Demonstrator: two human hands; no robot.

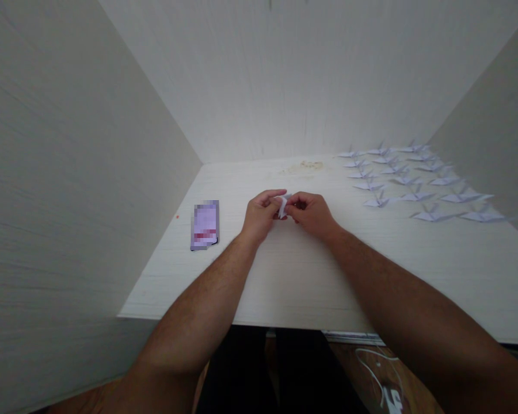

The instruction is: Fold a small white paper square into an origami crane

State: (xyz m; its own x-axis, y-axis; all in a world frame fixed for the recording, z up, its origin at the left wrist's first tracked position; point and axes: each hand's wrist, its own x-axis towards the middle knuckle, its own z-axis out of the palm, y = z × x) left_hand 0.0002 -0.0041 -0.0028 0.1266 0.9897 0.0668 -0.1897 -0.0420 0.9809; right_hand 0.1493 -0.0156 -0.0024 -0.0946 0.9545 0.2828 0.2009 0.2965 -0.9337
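Note:
Between my two hands, above the middle of the white table, is a small folded piece of white paper [284, 205]. My left hand [262, 214] grips it from the left, fingers closed around it. From the right, my right hand [308, 210] pinches its other side between thumb and fingers. Most of the paper is hidden by my fingertips, so its exact folds cannot be made out. At the right, several folded white paper cranes [408, 179] stand in rows on the table.
A phone [205, 225] with a blurred screen lies on the table [293, 287] to the left. Pale walls [259, 80] enclose the back and both sides. A brownish stain [311, 165] marks the far tabletop. Below the front edge, a white cable and power strip [392, 398] lie on the floor.

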